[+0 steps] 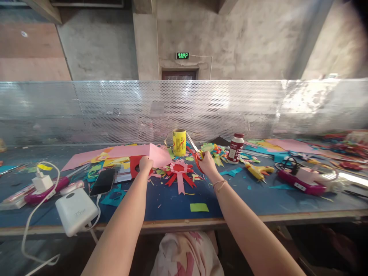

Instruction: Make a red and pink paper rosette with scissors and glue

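My left hand is closed on the near corner of a pink paper sheet that lies tilted up over a red paper piece. My right hand grips red-handled scissors, whose blades point up and to the left, towards a yellow tape roll. Between both hands lies a pink and red paper rosette with ribbon tails on the blue table.
A phone, a white power bank with cable and a charger lie at the left. A bottle, a yellow glue gun, a pink device and coloured paper scraps lie at the right. A perforated metal screen backs the table.
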`<act>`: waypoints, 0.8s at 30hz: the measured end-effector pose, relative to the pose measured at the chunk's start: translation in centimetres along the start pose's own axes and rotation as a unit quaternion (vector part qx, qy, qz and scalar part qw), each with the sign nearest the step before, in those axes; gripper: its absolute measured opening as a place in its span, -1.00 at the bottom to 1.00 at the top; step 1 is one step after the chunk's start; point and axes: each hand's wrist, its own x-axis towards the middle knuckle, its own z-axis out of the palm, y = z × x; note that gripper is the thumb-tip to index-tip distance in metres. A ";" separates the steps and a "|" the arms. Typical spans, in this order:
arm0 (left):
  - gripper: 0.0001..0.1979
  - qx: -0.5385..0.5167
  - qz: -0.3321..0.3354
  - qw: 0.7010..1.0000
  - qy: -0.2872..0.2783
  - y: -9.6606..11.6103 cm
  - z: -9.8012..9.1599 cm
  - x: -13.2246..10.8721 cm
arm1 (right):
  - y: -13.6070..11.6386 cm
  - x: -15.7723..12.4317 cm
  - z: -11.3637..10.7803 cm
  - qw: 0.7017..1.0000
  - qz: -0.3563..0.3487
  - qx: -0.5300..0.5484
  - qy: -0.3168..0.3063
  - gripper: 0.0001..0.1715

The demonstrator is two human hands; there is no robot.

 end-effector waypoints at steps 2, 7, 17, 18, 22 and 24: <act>-0.90 0.022 0.018 0.999 0.015 0.1 -0.2 -0.1 | 0.0 0.0 0.0 1.000 -0.004 -0.002 0.000 -0.70; -0.96 -0.044 0.033 0.997 0.059 0.3 0.0 -0.1 | -0.2 -0.2 0.3 1.000 -0.016 0.008 -0.007 -0.66; -0.74 -0.177 -0.012 0.981 0.074 1.0 0.7 0.0 | -0.9 -0.5 0.0 1.000 -0.010 0.020 -0.021 -0.65; -0.73 -0.182 -0.016 0.980 0.074 1.1 0.6 0.1 | -0.9 -0.5 0.0 0.999 -0.014 0.020 -0.022 -0.65; -0.78 -0.108 0.024 0.988 0.106 1.6 -0.1 0.0 | -0.8 -0.5 0.2 0.999 -0.026 0.011 -0.022 -0.66; -0.81 -0.015 0.069 0.985 0.158 1.9 -0.7 -0.3 | -0.7 -0.4 0.2 0.999 -0.027 0.006 -0.021 -0.65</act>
